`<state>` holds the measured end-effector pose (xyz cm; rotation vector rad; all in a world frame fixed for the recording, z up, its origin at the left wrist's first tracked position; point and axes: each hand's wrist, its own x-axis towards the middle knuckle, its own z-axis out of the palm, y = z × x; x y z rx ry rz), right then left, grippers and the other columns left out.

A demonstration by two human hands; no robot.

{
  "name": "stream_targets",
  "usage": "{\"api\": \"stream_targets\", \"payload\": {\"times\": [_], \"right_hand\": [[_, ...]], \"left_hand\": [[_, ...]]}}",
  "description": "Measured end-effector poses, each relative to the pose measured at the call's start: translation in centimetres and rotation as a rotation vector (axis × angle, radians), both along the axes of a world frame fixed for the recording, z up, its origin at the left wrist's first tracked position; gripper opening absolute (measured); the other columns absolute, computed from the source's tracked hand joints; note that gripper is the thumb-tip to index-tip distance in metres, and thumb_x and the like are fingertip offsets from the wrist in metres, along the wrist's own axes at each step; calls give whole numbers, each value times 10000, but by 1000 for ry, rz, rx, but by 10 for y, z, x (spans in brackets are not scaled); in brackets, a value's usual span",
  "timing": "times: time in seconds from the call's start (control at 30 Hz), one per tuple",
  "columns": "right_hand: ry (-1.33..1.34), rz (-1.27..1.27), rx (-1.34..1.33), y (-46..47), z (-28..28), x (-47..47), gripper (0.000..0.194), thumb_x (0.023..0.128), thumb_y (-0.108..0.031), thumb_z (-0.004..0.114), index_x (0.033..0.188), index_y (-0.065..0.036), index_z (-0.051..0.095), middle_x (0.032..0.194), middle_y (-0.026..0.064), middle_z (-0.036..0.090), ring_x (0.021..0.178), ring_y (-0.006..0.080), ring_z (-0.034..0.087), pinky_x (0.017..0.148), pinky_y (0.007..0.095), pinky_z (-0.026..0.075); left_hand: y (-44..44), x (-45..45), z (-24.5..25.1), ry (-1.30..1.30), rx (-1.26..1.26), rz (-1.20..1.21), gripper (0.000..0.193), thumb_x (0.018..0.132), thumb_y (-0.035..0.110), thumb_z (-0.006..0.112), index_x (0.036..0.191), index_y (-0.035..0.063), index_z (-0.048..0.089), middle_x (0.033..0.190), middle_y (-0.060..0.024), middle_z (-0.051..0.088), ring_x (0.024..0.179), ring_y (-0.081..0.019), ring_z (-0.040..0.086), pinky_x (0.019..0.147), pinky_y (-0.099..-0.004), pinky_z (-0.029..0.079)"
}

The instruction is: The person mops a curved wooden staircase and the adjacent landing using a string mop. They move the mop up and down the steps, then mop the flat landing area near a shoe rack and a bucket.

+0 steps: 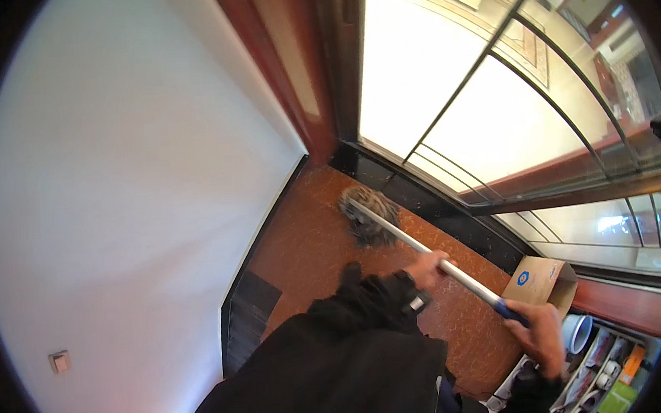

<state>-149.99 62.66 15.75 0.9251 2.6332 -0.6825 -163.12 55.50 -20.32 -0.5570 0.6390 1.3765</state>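
A mop with a pale metal handle (pixel 400 235) slants across the view. Its grey, stringy mop head (pixel 369 212) lies on the reddish-brown marbled floor (pixel 314 224), close to the black stone strip below the glass doors. My left hand (pixel 427 270) is closed around the middle of the handle. At the handle's upper end, my right hand (pixel 539 330) grips by the blue grip section (pixel 510 311). Black sleeves cover both arms.
A white wall (pixel 136 190) with a light switch (pixel 60 362) stands at left. Barred glass doors (pixel 472 112) are at upper right. An open cardboard box (pixel 534 282), a white bucket (pixel 576 332) and a shelf rack (pixel 588 386) with small items stand at right.
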Motion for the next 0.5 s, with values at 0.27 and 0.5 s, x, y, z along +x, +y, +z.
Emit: {"api": "stream_targets", "payload": {"times": [0.27,0.5], "right_hand": [[39,508,171,-91,-79,-131,306,838,-146,620,1137,-82,612,607,139,567,550,315,610,501,433,449],[-87,707,72,-69,-24,-154,282,825,-160,653,1102,-110,658,649,144,626,586,302,637,524,405,473]], "left_hand": [[-122,-162,-38,260,64,305,136,932,147,596,901,17,567,840,-103,618,790,-233,635,692,-389,542],[-155,-116,-1,76,50,603,136,952,141,581,964,7,569,892,-89,611,845,-229,618,790,-365,539]]}}
